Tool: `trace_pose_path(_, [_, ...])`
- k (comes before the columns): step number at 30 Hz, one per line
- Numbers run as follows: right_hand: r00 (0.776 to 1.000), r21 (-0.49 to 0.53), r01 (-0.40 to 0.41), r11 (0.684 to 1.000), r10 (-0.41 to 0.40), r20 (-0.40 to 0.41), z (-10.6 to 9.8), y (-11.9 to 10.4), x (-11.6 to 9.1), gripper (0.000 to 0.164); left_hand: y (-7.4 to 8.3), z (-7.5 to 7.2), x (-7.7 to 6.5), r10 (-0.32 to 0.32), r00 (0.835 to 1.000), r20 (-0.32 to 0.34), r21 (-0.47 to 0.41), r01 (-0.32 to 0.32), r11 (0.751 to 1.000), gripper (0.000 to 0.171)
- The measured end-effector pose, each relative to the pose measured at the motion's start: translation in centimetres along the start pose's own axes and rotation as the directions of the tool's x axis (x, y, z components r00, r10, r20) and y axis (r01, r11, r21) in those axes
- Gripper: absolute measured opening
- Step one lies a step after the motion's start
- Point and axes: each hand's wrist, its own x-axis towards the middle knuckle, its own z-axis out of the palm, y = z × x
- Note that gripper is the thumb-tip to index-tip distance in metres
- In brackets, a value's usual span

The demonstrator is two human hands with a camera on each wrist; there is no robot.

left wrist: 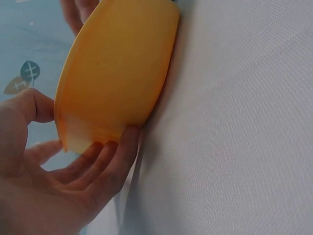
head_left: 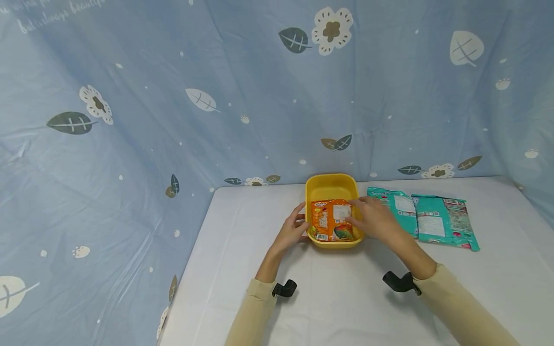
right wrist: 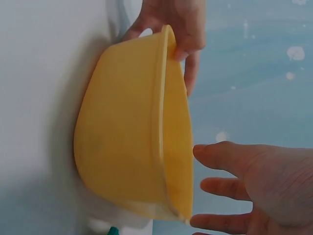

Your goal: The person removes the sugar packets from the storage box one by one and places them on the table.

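Observation:
A yellow plastic tub (head_left: 331, 180) stands on the white table, with an orange snack packet (head_left: 327, 220) lying inside it. My left hand (head_left: 292, 232) holds the tub's left side, thumb at the rim and fingers against the outer wall; the left wrist view shows the same left hand (left wrist: 73, 171) at the tub's wall (left wrist: 117, 63). Over the tub's right rim hovers my right hand (head_left: 374, 217), fingers apart and nothing gripped. In the right wrist view the right hand (right wrist: 274, 186) has its fingertips close beside the rim; contact is hard to tell.
Two teal packets lie right of the tub: one packet (head_left: 404, 204) partly behind the right hand, another packet (head_left: 446, 221) farther right. A blue patterned curtain (head_left: 268, 96) hangs behind the table (head_left: 242, 216). Black wrist devices sit on both sleeves.

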Motion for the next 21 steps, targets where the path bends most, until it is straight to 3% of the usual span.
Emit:
trace_pose_path(15, [1.000,-0.001,0.019,1.000,-0.019,0.009,0.6,-2.0,0.3,0.056,-0.1,0.0,0.1,0.006,1.000,-0.005,-0.004,-0.006,1.000,0.066])
trace_pose_path(21, [0.997,-0.013,0.071,0.997,-0.071,-0.015,1.1,-2.5,0.3,0.053,-0.2,0.0,0.1,0.015,1.000,-0.002,-0.007,-0.015,1.000,0.066])
